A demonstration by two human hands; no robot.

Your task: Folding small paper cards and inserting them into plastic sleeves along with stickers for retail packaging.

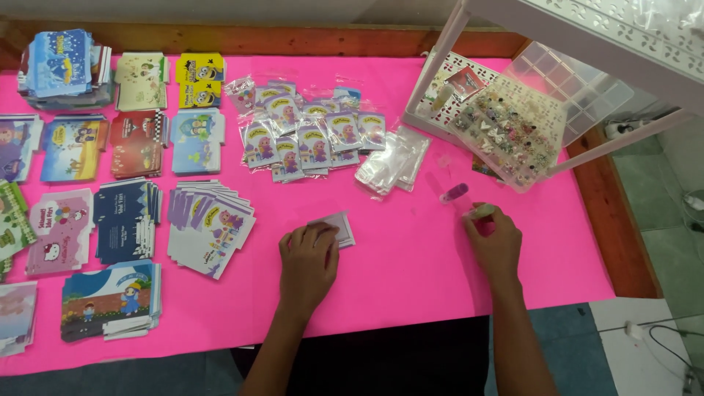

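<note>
My left hand (308, 260) lies palm down on the pink table cover (411, 257), its fingertips resting on a small pale purple card (339, 227). My right hand (497, 238) is curled to the right, pinching a small pale tube-like object (480, 212) between thumb and fingers. Just above it a small purple cap or bottle (455, 192) lies on the cover. A loose pile of clear plastic sleeves (392, 161) sits between the two hands, further back.
Stacks of printed cartoon envelopes (209, 224) fill the left half. Bagged purple cards (308, 136) lie in the middle back. A white rack (587, 44) with a clear compartment box of beads (513, 136) stands at the right. The wooden table edge (620, 213) runs down the right.
</note>
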